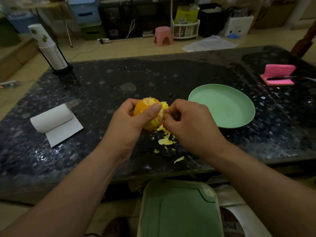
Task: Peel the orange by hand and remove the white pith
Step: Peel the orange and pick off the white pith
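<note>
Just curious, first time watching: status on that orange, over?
Left hand grips partly peeled orange. Right hand pinches a peel flap at its side. Peel scraps on table beneath; nothing blocking.

One orange (147, 115), one green plate (222, 106), one paper roll (53, 117), one cup stack (51, 50), peel scraps (165, 141) (several, small).

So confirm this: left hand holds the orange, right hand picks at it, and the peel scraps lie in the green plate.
Wrong on one point: in the head view the peel scraps lie on the dark table, beside the green plate, not in it. The left hand does hold the orange, and the right hand picks at it.
</note>
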Tool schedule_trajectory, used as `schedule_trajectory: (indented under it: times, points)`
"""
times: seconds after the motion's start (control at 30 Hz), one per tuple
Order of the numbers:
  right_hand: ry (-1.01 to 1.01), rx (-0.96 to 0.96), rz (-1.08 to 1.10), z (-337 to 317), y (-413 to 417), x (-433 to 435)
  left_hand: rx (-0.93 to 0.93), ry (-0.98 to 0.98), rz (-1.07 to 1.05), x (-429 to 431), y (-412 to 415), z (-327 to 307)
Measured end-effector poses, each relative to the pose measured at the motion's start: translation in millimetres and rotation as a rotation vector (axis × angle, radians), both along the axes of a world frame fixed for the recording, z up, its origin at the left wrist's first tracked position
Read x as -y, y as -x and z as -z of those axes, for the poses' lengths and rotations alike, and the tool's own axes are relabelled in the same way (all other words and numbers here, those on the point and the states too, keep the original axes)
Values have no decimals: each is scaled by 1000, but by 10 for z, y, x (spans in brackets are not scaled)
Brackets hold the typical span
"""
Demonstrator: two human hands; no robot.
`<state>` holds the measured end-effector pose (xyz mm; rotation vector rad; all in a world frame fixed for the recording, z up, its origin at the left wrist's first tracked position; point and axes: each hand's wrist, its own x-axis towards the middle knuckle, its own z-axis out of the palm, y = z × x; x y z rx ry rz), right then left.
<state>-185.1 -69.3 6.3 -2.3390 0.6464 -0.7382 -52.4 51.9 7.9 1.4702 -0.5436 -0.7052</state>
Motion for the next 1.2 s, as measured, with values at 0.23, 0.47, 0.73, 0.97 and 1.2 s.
schedule_trajectory:
  times: [0.23, 0.47, 0.73, 0.97, 1.2]
  points:
    - [-100, 54, -11, -38, 23, 35, -219, 55, 11, 19, -12, -41]
    - [-149, 52, -66, -62, 28, 44, -191, 74, 25, -3, -46, -65]
    - [71, -15, -34, -49, 37, 32, -3, 13, 52, -41, -22, -54]
    - [-162, 87, -34, -113, 20, -11, -132, 74, 63, -21, -4, -65]
    - [-409, 170, -110, -157, 5, 18, -323, 146, 79, -31, 14, -128]
